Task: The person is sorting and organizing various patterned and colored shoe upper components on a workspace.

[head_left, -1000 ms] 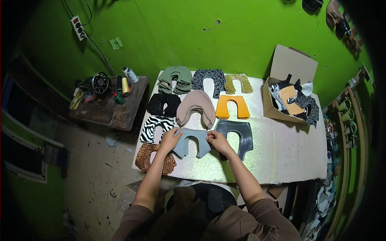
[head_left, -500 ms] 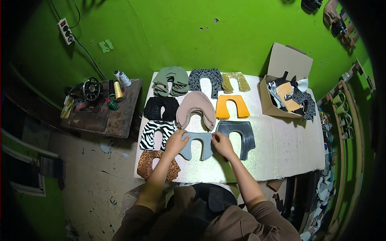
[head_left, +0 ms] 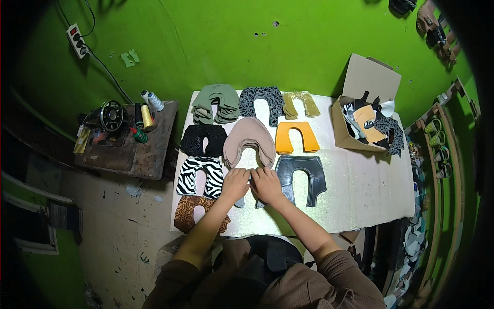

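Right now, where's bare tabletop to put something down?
Largest: right side of table, bordered by the box, black arched piece and right and near edges. Narrow: between orange stack and box; between grey piece and near edge. Crowded: left half, with zebra-print pieces, pink stack and green stack packed close, left hand and right hand over grey piece.

Both forearms are slanting inward from the lower edge; left hand and right hand are lying adjacent near centre, backs uppermost.
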{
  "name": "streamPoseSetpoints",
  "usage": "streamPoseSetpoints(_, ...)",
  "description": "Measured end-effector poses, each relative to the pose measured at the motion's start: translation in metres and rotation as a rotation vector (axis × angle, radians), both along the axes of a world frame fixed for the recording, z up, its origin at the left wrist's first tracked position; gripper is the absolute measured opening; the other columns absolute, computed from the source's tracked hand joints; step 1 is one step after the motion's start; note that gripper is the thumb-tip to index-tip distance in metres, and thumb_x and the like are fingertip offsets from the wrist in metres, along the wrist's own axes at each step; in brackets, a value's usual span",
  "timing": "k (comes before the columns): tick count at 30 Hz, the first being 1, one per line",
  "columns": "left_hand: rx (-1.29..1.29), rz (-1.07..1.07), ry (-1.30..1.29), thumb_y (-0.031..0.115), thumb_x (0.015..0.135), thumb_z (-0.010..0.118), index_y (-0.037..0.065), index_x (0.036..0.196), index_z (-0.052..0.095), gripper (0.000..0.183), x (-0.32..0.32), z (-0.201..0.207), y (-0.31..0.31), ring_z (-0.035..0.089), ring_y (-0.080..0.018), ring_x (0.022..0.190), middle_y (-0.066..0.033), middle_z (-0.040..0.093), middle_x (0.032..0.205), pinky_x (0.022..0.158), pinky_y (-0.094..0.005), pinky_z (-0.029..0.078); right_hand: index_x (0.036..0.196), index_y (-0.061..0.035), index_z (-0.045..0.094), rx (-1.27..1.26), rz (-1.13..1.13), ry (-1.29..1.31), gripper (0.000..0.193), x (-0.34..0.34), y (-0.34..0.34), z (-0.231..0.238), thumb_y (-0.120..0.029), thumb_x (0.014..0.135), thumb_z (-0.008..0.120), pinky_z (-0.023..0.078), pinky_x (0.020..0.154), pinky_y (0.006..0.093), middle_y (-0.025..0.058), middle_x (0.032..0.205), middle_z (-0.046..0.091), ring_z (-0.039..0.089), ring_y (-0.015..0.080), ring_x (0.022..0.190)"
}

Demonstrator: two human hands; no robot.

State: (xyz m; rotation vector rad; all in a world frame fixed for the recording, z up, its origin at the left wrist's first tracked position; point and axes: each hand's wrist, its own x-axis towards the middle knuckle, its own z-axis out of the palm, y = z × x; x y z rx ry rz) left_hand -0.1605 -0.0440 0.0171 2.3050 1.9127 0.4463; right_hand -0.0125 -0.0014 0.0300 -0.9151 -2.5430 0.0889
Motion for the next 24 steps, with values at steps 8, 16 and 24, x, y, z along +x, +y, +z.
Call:
streamPoseSetpoints(8, 0.037, 0.015, 0.082, 0.017, 0.068, 0.07, 0.005, 0.097, 0.056, 0.035, 0.0, -0.012, 0.011, 0.053, -0.0259, 0.087, -0.008, 0.055, 0.087, 0.079, -0.0355, 0.042, 0.092, -0.0052, 0.06, -0.015, -0.008, -0.006, 0.023, 0.001, 0.01, -0.019, -0.017, 0.072, 0.058, 0.04, 0.069, 0.0328, 0.0039, 0.078, 0.056, 0.051, 0.0215, 0.082)
streamPoseSetpoints(16, 0.064, 0.086, 0.111, 0.021, 0.073, 0.064, -0.002, 0.118, 0.049, 0.052, 0.02, 0.021, -0.014, 0.047, -0.0294, 0.111, -0.0157, 0.053, 0.116, 0.097, -0.0385, 0.035, 0.122, 0.0008, 0.047, -0.158, -0.143, 0.186, 0.048, 0.003, -0.03, -0.001, -0.018, 0.078, 0.055, 0.03, 0.098, 0.0461, 0.019, 0.13, 0.042, 0.038, 0.0353, 0.119)
streamPoseSetpoints(24, -0.044, 0.296, 0.167, 0.03, 0.08, 0.056, -0.001, 0.129, 0.041, 0.06, 0.034, -0.007, -0.048, 0.032, -0.0271, 0.129, -0.0153, 0.034, 0.14, 0.106, -0.0471, 0.02, 0.132, 0.0008, 0.036, -0.362, -0.14, -0.021, 0.058, 0.021, -0.039, -0.014, -0.03, 0.084, 0.048, 0.011, 0.105, 0.0573, 0.0159, 0.141, 0.031, 0.022, 0.0307, 0.133)
